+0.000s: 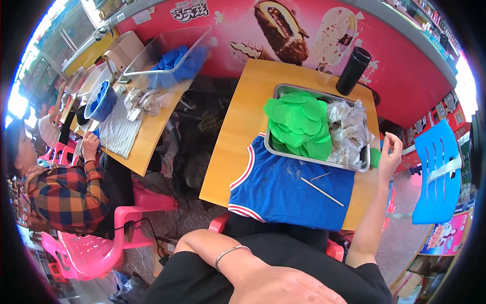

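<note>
My right hand (390,156) is raised beside the right edge of a metal tray (319,158), fingers loosely bent with a gap between them. A single green disc (375,157) shows between that hand and the tray; whether they touch is unclear. In the tray, a heap of thin green discs (298,121) fills the left part. Crumpled clear plastic bags (350,133) with greyish contents lie at its right. My left hand (288,286) rests flat near my body at the bottom edge, fingers stretched and partly cut off, nothing visible in it.
The tray stands on a wooden table (223,167). In front of it lies a blue sleeveless garment (283,187) with a thin stick (322,191) on it. A black tumbler (353,71) stands behind. At left, another person (66,195) sits at a table holding blue pieces.
</note>
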Available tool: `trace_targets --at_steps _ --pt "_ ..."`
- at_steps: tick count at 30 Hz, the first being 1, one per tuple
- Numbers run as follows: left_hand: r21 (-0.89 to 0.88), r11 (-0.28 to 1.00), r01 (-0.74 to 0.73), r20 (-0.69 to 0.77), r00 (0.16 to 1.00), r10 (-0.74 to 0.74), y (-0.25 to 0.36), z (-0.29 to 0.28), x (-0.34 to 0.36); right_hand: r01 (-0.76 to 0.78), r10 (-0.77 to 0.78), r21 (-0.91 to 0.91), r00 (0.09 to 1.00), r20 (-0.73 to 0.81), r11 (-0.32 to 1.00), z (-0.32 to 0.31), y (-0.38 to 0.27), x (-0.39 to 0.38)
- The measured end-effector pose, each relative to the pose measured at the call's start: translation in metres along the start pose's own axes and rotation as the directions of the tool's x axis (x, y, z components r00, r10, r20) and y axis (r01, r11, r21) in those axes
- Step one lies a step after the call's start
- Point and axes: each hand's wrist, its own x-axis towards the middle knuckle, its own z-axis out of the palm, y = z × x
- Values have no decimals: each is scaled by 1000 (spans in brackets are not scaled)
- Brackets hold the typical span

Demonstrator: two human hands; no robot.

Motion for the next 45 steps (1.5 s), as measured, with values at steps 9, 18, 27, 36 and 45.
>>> trace_targets --at_steps 9,18,27,36,45 --pt "-123 990 69 99 993 -57 -13 -20 3 112 -181 211 920 347 971 45 -54 -33" --pt "255 965 -66 195 981 15 5 -30 -11 208 -235 113 807 541 972 106 -69 -35" --pt "543 745 -387 74 906 417 6 -33 -27 359 -269 -28 747 609 933 155 -72 -23" --pt "796 603 -53 288 910 -300 20 -98 -30 217 -236 100 943 236 971 97 -95 -2" --pt "221 575 788 -552 587 -592 -65 -149 -100 -268 -243 538 675 696 799 29 -166 -69"
